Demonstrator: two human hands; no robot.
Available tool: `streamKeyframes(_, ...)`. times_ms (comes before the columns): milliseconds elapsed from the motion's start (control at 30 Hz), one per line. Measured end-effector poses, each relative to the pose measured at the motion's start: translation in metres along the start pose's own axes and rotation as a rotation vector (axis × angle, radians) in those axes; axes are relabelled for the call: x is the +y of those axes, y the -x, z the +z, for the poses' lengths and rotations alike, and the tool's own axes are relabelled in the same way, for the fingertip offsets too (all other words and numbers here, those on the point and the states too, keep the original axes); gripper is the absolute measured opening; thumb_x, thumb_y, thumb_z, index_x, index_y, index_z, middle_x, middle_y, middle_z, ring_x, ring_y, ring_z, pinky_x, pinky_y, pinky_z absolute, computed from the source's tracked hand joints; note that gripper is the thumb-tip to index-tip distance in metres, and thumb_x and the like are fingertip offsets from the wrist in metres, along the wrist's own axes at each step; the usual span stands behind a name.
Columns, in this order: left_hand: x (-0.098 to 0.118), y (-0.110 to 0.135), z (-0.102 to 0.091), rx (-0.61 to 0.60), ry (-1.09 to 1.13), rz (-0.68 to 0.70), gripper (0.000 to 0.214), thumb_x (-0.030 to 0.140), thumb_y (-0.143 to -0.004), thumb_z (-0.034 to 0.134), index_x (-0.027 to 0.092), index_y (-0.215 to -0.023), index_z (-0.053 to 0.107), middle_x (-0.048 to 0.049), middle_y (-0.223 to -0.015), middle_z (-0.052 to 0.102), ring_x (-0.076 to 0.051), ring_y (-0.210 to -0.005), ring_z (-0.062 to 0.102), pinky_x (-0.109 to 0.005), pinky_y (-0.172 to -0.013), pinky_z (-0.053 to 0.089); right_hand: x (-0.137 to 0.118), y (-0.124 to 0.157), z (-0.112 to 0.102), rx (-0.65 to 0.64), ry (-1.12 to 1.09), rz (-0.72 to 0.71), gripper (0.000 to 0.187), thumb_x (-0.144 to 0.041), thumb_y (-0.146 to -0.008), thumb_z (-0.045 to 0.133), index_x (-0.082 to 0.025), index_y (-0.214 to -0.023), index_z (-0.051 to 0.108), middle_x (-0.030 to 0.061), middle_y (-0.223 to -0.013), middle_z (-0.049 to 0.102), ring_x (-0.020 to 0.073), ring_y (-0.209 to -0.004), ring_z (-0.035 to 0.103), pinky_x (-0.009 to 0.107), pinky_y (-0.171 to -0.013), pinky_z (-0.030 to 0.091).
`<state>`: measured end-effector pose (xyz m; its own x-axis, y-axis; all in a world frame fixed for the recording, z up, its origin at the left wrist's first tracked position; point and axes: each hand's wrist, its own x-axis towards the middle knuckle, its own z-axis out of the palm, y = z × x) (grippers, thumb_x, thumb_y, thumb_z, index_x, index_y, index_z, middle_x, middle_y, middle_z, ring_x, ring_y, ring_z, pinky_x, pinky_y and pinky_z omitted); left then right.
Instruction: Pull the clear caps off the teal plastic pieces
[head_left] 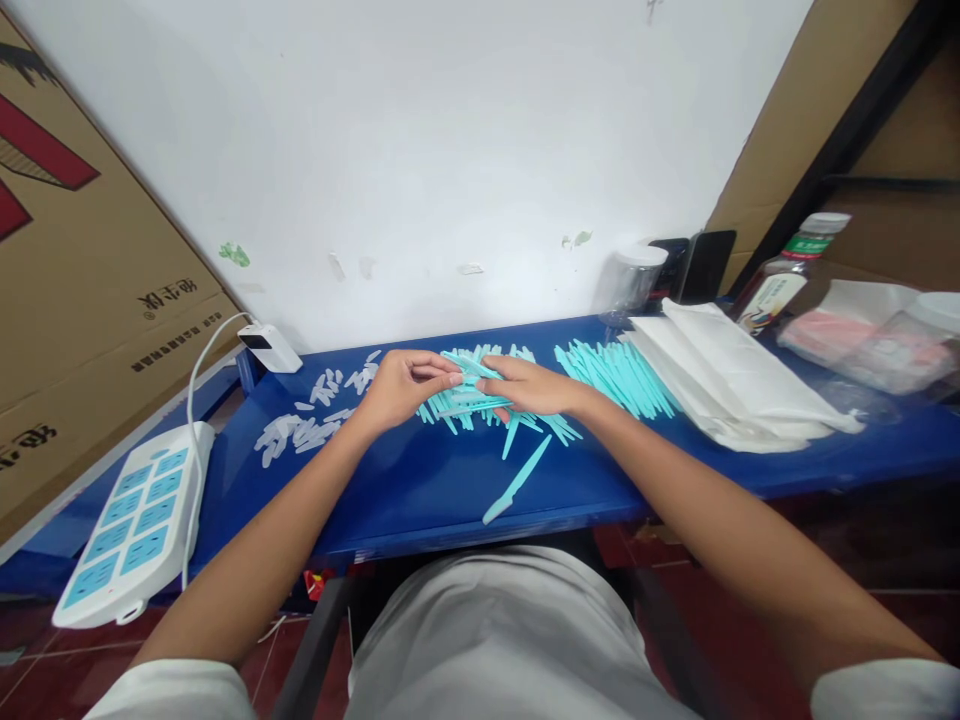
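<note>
Over a pile of turquoise eyebrow razors (465, 412) my two hands meet, fingertips close together. My right hand (529, 385) is closed round a small bunch of these razors, its thumb lying on top. With thumb and fingers pinched, my left hand (409, 385) grips the near end of a razor from that bunch; the exact grip is partly hidden. One loose razor (517, 480) lies slantwise by the table's front edge. A neater row of razors (616, 378) sits right of my right hand. Small translucent covers (311, 425) lie scattered beyond my left forearm.
White packaging sleeves (739, 375) are stacked on the blue table (405, 500) at right. Behind them stand a clear jar (636, 285), phones (705, 265) and a bottle (787, 265). A power strip (135, 525) with a cable and a white device (271, 347) occupy the left.
</note>
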<state>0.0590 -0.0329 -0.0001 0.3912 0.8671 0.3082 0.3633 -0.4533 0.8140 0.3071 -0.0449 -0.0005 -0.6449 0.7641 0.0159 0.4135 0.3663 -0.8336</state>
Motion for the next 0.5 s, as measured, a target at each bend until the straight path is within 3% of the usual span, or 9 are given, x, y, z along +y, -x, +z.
streamKeyframes(267, -0.0061, 0.0, 0.0044, -0.064, 0.051, -0.044, 0.036, 0.048, -0.077, 0.086, 0.015, -0.09, 0.081, -0.0093, -0.08, 0.081, -0.024, -0.077, 0.077, -0.028, -0.065, 0.056, 0.0014, -0.0001, 0.001, -0.081, 0.041, 0.02, 0.031, -0.05, -0.104, 0.046, -0.019, -0.106, 0.046, -0.0018, -0.065, 0.065, 0.0147, -0.058, 0.054, 0.026, -0.056, 0.039)
streamKeyframes(500, -0.0055, 0.0016, 0.008, -0.029, 0.05, -0.038, 0.038, 0.049, -0.077, 0.086, 0.014, -0.09, 0.079, -0.0102, -0.083, 0.081, -0.025, -0.078, 0.077, -0.027, -0.062, 0.054, 0.0041, -0.0016, 0.0029, -0.026, -0.043, 0.029, 0.03, -0.05, -0.102, 0.054, -0.021, -0.102, 0.046, -0.0017, -0.075, 0.057, 0.0146, -0.063, 0.061, 0.024, -0.053, 0.042)
